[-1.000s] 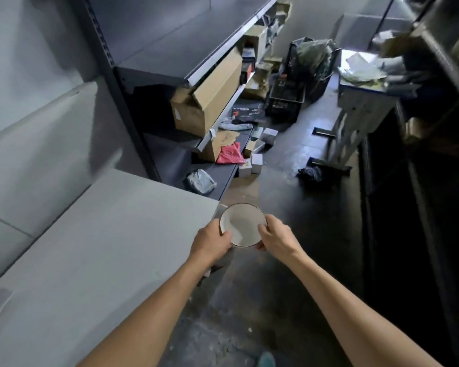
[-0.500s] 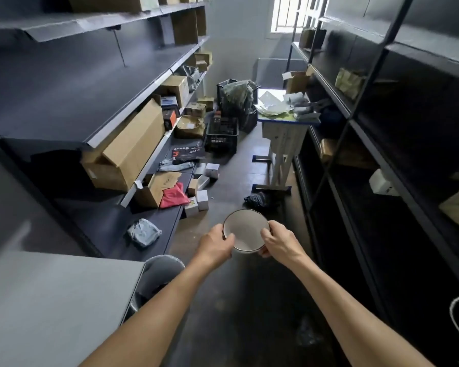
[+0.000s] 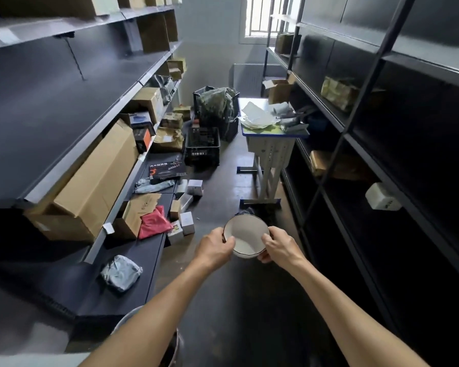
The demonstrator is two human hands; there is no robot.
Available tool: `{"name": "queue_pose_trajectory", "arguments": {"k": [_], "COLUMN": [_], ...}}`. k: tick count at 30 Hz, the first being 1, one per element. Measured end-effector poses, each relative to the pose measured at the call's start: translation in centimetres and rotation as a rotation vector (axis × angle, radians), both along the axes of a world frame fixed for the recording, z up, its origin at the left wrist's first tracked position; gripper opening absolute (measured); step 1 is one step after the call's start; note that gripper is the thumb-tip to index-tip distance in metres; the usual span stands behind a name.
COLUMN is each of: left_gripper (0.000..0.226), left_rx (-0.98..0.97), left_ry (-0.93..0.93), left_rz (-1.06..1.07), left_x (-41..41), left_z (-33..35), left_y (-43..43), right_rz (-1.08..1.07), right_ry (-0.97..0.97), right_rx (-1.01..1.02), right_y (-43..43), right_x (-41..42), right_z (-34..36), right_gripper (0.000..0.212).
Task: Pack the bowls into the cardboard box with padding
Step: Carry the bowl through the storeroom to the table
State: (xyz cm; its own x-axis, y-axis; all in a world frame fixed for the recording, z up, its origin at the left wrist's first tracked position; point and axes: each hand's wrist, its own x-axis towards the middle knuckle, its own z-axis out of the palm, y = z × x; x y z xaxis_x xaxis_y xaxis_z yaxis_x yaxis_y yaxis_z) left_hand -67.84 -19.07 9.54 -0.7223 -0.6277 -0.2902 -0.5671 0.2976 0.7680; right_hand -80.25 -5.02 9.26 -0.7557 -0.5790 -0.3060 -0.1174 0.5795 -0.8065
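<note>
A white bowl with a dark rim is held in the air over the floor of a narrow aisle, between the left shelf rack and the right shelf rack, resting on nothing. The left hand has its fingers curled over the bowl's left rim. The right hand grips the right rim, thumb on top and fingers underneath. At the aisle's far end stands a small surface strewn with white sheets, likely the padding, and an open cardboard box sits at or just beyond its far right corner. The danger is the walk there. Small boxes and a black crate lie on the floor by the left shelf rack, so a stumble could jolt the bowl loose, and it would probably break on the hard floor. A wide swing could also knock it against a rack or the surface's near edge.
</note>
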Motion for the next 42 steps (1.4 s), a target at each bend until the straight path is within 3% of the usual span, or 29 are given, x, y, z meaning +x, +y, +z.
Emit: {"name": "queue_pose_trajectory", "arguments": {"k": [5,12,17,28,42], "left_gripper": [0.033,0.023,0.029,0.020,0.021], "left_rx": [0.022,0.022,0.012,0.052,0.021], "left_ry": [0.006,-0.014,-0.029,-0.020,-0.021], "left_rz": [-0.009,0.012,0.044,0.193,0.080], "left_x": [-3.6,-9.0,-15.6,-29.4,-45.2], "left_z": [0.6,-0.3,-0.9,-0.7,-1.6], "left_y": [-6.1,-13.4,-18.6,-28.1,-43.2], "right_rz": [-0.019,0.024,0.068,0.198,0.104], "right_ry": [-0.009,-0.007,-0.005,-0.011,0.003], "right_rx": [-0.019,-0.005,-0.002,0.035,0.062], "right_y": [-6.2,-14.0,-19.8,-30.9,-44.4], "right_x": [-3.6,-9.8,-16.8,-31.9,-46.4], "right_z": [0.0,-0.7,-1.7,-0.9,-0.8], "right_gripper": [0.023,0.024,0.024,0.027,0.026]}}
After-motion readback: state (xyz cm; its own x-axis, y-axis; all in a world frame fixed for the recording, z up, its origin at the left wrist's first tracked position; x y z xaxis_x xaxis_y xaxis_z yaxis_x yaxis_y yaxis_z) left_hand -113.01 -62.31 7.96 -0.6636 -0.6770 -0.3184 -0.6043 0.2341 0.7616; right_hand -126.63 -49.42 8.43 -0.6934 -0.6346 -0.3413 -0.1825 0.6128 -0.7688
